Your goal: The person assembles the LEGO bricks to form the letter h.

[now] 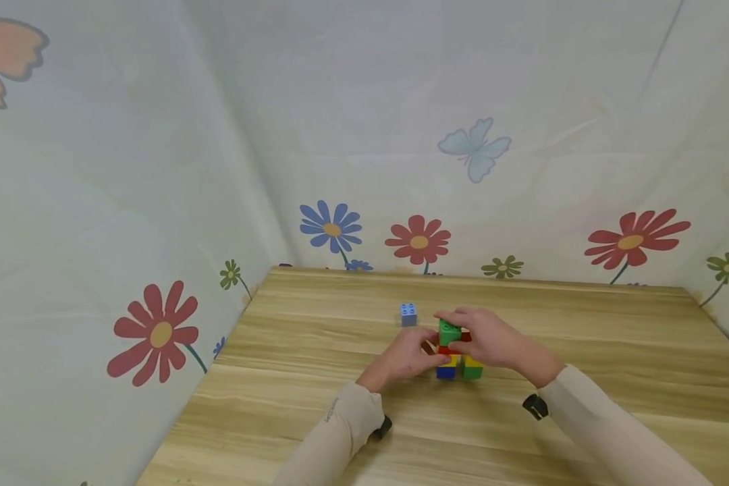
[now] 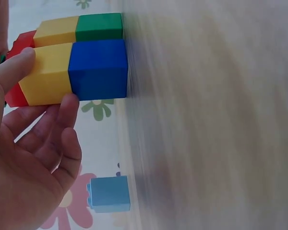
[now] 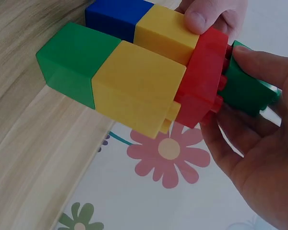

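Two short columns of toy building bricks stand side by side on the table. One is a blue brick [image 2: 100, 70] under a yellow brick [image 2: 47, 76]; the other is a green brick [image 3: 74, 62] under a second yellow brick [image 3: 137, 86]. A red brick [image 3: 204, 74] lies across the top, some of its studs showing. My left hand [image 1: 410, 352] holds the blue-and-yellow column, thumb on the yellow brick and fingers on its opposite side. Between thumb and fingers, my right hand [image 1: 493, 337] pinches another green brick [image 3: 247, 86], slightly tilted right at the red brick's studs.
A light blue brick [image 1: 408, 314] sits apart on the wooden table [image 1: 267, 391], behind and left of the columns. Behind the table hangs a pale cloth [image 1: 364, 121] printed with flowers and butterflies, which also runs along the left side.
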`<state>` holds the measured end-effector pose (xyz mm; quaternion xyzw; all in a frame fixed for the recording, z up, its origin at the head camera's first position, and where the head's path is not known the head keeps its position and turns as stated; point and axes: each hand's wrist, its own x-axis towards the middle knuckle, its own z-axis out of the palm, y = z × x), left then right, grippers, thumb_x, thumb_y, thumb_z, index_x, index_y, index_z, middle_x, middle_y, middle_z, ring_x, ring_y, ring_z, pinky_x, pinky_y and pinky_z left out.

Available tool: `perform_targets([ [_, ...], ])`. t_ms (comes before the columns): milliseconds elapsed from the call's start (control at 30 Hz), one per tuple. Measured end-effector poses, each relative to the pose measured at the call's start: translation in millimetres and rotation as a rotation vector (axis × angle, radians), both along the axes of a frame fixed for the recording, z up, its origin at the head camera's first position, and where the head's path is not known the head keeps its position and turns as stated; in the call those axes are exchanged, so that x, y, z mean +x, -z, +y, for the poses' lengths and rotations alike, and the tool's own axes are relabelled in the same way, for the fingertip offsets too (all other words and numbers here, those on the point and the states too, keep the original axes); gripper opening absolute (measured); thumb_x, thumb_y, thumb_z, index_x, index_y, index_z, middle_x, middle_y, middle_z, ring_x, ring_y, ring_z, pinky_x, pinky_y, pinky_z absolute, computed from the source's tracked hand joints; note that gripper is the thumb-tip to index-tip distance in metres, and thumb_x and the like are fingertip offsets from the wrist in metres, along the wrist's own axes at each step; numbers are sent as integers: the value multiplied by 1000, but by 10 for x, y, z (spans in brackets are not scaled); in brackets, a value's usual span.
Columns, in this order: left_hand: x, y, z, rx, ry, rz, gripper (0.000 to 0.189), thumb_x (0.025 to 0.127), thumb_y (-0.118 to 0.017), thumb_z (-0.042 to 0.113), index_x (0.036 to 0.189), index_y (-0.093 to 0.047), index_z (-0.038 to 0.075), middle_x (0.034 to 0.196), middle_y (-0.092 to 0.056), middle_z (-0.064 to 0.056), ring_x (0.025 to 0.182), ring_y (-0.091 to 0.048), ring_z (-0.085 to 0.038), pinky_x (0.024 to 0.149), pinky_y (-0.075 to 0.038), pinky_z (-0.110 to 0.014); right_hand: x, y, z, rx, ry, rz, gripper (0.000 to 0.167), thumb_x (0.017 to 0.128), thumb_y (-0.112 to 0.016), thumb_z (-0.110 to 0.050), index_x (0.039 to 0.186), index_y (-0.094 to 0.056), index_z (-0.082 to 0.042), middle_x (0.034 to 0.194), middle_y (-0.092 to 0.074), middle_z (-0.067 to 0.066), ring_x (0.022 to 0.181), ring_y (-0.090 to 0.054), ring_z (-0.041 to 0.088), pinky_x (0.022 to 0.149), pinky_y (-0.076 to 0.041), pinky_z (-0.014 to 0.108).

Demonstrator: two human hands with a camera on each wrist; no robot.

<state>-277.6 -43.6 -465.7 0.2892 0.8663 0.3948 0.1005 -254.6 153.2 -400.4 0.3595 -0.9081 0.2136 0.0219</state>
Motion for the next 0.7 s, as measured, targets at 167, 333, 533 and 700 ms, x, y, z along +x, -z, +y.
perform_targets([
  [167,-8,32,4,24,2,22,20,87,-69,31,101,-66,17,89,-60,12,76,-57,-5,66,-49,-19,-16,15,-9,5,-27,26,58,82,-74,-17,135,-52,-13,107,-60,2,89,-56,15,76,-52,29],
  [333,-3,57,0,29,-10,36,20,87,-69,31,101,-66,18,89,-61,13,77,-56,-5,66,-49,-19,-42,65,12,-46,-40,-1,59,83,-74,-16,137,-51,-14,106,-59,-1,89,-55,13,77,-51,27],
  [533,16,71,13,8,-19,43,20,87,-69,32,101,-67,18,89,-60,14,78,-56,-4,67,-48,-18,-59,142,57,-100,-49,-18,61,83,-74,-16,138,-50,-14,108,-60,-3,91,-56,12,78,-51,26],
  [700,29,41,20,0,-27,32,20,87,-70,31,100,-67,17,90,-61,12,78,-56,-4,66,-49,-19,-60,161,62,-106,-53,7,60,82,-74,-17,138,-50,-13,109,-60,-2,91,-56,12,79,-51,27],
])
